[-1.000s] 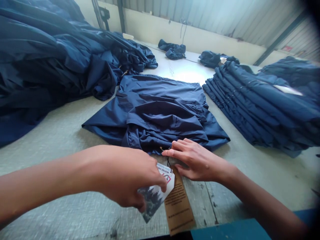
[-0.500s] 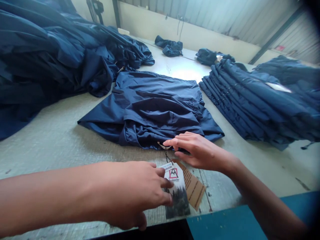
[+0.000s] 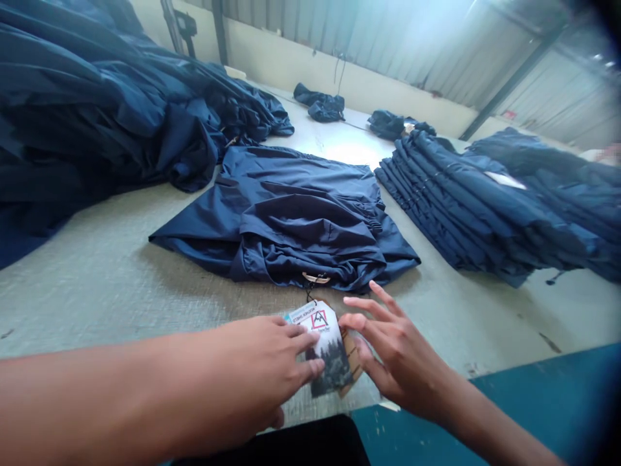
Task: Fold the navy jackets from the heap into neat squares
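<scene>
A folded navy jacket (image 3: 301, 213) lies on the table in front of me, its neck edge facing me. From a pale loop (image 3: 316, 278) at that edge, a dark string runs to a hang tag (image 3: 330, 346) printed with a mountain logo and a forest. Behind it a brown card tag (image 3: 356, 366) shows in part. My left hand (image 3: 279, 362) rests its fingertips on the tag's left side, fingers stretched out. At the tags' right edge is my right hand (image 3: 388, 349), fingers spread, with the index fingertip at the printed tag's edge.
A large heap of navy garments (image 3: 97, 116) covers the left side. To the right stands a stack of folded navy garments (image 3: 460, 200), with more behind it. Two small dark bundles lie farther back. The table (image 3: 72, 291) ends at a teal edge (image 3: 509, 395) near me.
My right hand has moved from the pale loop down to the tags' right side. The tags have straightened, with the brown one now mostly behind the printed one. The view has shifted slightly.
</scene>
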### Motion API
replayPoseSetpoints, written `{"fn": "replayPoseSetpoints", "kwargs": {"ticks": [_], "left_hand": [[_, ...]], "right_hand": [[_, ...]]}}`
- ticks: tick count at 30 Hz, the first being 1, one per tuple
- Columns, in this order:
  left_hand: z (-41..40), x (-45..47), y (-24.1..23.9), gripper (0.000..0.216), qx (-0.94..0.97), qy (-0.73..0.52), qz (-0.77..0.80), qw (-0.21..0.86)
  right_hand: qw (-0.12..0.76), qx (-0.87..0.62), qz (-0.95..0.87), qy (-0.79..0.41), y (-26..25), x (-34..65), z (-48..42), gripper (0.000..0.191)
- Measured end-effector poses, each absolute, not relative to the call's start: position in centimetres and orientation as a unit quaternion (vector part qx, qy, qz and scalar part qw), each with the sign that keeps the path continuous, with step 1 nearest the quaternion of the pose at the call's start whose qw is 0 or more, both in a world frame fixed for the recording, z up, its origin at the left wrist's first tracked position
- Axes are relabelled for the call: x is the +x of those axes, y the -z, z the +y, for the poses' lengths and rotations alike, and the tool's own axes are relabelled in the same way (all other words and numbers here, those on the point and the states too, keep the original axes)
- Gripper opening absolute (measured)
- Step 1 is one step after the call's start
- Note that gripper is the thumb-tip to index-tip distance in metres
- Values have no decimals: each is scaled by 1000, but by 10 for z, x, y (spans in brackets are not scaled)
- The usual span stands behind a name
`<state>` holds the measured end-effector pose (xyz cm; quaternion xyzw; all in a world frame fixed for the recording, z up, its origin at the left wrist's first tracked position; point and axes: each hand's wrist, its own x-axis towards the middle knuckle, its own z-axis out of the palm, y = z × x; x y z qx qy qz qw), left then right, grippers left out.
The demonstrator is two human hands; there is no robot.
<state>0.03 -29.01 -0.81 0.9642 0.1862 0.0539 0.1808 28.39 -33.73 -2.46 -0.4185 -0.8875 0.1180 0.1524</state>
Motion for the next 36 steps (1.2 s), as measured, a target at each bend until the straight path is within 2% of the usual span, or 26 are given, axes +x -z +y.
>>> {"fn": "replayPoseSetpoints", "kwargs": {"ticks": [3, 8, 13, 19, 22, 27, 33, 36], "left_hand": [[-300, -4, 9, 63, 971, -49, 138, 186], [-312, -10, 24, 58, 976, -48, 163, 137], [-312, -15, 45, 48, 976, -61, 186, 96], [-302, -16, 40, 38, 969, -90, 223, 64], [-301, -16, 38, 44, 955, -105, 274, 53], [-307, -11, 44, 51, 959, -97, 249, 93], [-320, -4, 42, 47, 967, -88, 212, 110], [-301, -6, 28, 48, 965, -104, 217, 102]], "right_hand": [[182, -449, -856, -180, 30, 289, -354, 31], [232, -469, -844, -118, 47, 300, -363, 26], [188, -422, -883, -85, 53, 293, -362, 32], [165, -422, -888, -70, 56, 284, -358, 34], [169, -433, -883, -73, 59, 283, -359, 38], [167, -435, -882, -76, 61, 279, -366, 51], [164, -444, -877, -79, 60, 275, -371, 52], [179, -445, -874, -75, 53, 281, -357, 51]]}}
